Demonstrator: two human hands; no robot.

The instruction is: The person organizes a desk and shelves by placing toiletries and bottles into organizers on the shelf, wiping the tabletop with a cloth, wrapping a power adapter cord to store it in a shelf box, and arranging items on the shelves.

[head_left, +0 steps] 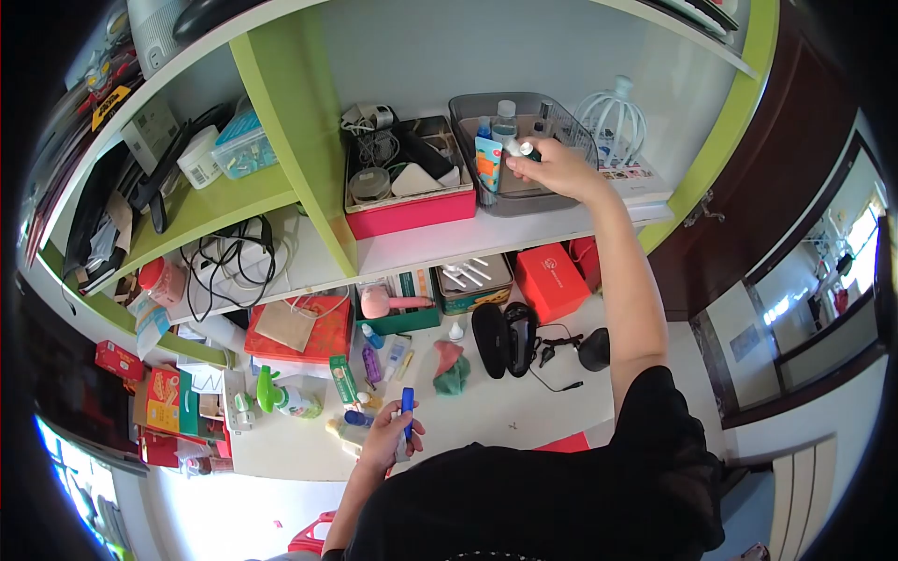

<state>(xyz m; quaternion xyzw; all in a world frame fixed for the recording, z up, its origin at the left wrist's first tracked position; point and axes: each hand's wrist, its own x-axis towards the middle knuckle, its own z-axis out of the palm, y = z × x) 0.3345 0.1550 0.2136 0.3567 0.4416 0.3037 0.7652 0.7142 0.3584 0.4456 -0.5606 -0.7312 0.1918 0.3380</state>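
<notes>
My right hand [561, 170] reaches over the grey translucent bin [538, 208] on the shelf. Its fingers are closed on a small dark bottle with a white cap [530, 151]. In the bin stand a clear bottle [505, 122] and an orange-and-blue tube [488, 164]. Low over the desk, my left hand [382, 441] grips a slim blue stick-shaped item [407, 409] whose exact kind I cannot make out. Near that hand lie a green-and-white box [342, 379] and a purple bottle [371, 365].
A pink box [412, 222] of cables and small items sits left of the bin. Below are a red box [552, 283], an open black case [488, 338], a pink hair dryer [379, 302] and a green-topped spray bottle [292, 400]. A green upright divider [299, 140] separates the shelves.
</notes>
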